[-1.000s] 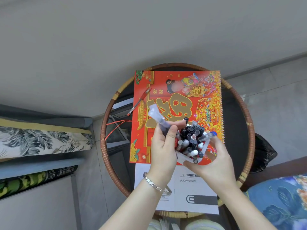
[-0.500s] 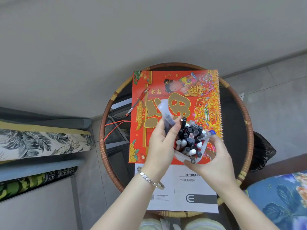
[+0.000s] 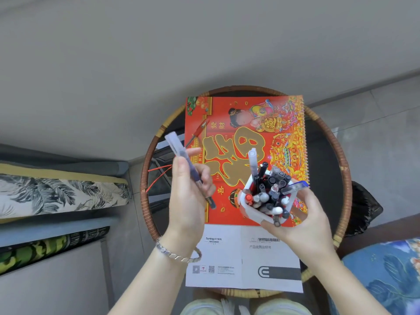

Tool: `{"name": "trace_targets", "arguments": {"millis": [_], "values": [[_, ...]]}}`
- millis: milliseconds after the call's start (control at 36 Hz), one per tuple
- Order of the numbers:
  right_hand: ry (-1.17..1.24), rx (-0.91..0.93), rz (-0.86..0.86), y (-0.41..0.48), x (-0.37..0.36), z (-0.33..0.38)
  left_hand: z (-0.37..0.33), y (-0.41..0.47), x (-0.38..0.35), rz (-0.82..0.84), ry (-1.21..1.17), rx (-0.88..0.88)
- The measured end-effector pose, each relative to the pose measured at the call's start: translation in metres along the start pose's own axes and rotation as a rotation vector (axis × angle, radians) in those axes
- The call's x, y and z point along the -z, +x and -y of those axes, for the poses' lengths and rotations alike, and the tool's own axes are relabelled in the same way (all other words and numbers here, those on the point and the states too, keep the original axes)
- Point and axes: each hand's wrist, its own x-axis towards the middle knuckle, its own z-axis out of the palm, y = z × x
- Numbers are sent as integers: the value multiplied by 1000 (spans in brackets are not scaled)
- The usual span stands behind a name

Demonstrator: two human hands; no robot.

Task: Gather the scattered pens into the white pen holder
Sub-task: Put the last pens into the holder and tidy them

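My right hand [image 3: 302,221] grips the white pen holder [image 3: 254,213] above the round table, tilted toward me and packed with several pens. A clear-capped pen [image 3: 252,161] stands tallest in it. My left hand [image 3: 188,196] is closed around another clear-capped pen [image 3: 181,155], held left of the holder and apart from it, cap pointing up and away. A red pen [image 3: 197,132] lies on the left edge of the red calendar [image 3: 241,123], beyond my left hand.
The round table [image 3: 341,169] has a woven rattan rim. A white booklet [image 3: 244,262] lies at its near side. Patterned cushions [image 3: 56,194] sit to the left, a blue cushion [image 3: 386,276] to the right, a black bag [image 3: 363,208] past the right rim.
My left hand has pulled away to the left from the holder, still holding one pen. A clear-capped pen now stands in the holder where that hand was.
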Motion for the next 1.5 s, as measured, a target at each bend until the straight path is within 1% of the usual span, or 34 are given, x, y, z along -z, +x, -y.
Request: {"name": "trace_targets", "arguments": {"millis": [56,139,222,278,333,389,472,528,583,639,722,806,889,944,1056,1139,1194,1278,1361,1444,1500], "values": [[-5,16,-10,2,0,3,-4,1,-5,-9,-91,-56],[-3,38,4,3,-1,6,-9,3,-16,-14,-129,-139],[26,44,13,2,-2,9,-3,3,-23,34,-115,-130],[33,52,6,2,-4,8,7,0,-26,82,-5,-110],[30,50,-5,2,-4,8,17,-5,-26,141,209,-79],[34,57,-7,2,-5,7,22,-11,-25,197,379,-9],[17,61,14,1,-3,3,18,-13,-17,191,496,6],[8,41,36,0,-1,0,9,-14,-13,209,480,-85],[-5,23,44,-1,0,-3,-2,-15,-12,288,494,-268],[-27,20,42,-1,-1,-4,-6,-13,-12,381,629,-401],[-41,41,31,0,-2,-1,-4,-6,-15,454,871,-486],[-45,78,29,1,-2,3,2,-5,-15,494,950,-565],[-3,90,35,1,0,7,10,-10,-10,518,966,-657],[-29,101,20,2,3,7,16,-13,-3,508,965,-683],[-161,76,24,7,7,2,21,-11,7,437,901,-579],[-223,95,88,10,8,3,23,-11,5,477,877,-505],[-226,113,133,12,7,6,23,-10,0,512,859,-477],[-165,108,168,17,5,6,25,-10,-7,523,818,-484],[-79,80,228,20,5,10,27,-10,-12,431,761,-473],[-37,79,236,22,9,9,27,-8,-14,279,664,-424],[1,64,215,21,10,9,26,-4,-13,142,570,-371]]}}
